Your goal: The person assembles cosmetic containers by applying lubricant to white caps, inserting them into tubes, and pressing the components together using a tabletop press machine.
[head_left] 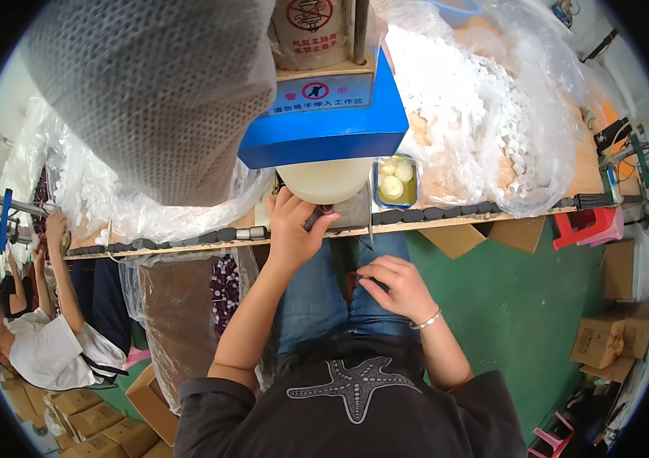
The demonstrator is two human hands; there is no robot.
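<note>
Workbench [589,177] in pale wood, lumpy black strip [447,214] running along the front edge, and a person in a dark grey tee with a starfish print [355,388] right up against it. Left hand [294,233] is up at that edge, just below a rounded cream-coloured cover [324,180] that sticks out under a bright blue boxy machine housing [332,133]. It's closed, thumb and fingers pinching a small dark piece [312,219]. The fingers hide too much of it to make out the full shape, and I can't tell if it's touching the machine.

Right hand [401,288] is lower down, off the bench and over the lap in blue jeans [301,313]. Fingers are curled in, gripping a short black piece [374,282] that pokes out to the left. Pale bracelet [426,319] on that wrist.

Just right of the cream cover sits a small rectangular tin, yellow inside with a blue rim [410,192], with pale round lumps [392,186] in it. Next to that, a big clear plastic bag [546,160] with loads of little white parts [485,99]. More crumpled clear plastic [179,229] on the left, partly behind a grey mesh-textured cloth [149,91]. Farther left, another person in a white top [50,351]. Green floor [485,305], brown cardboard boxes [598,341] over on the right.
</note>
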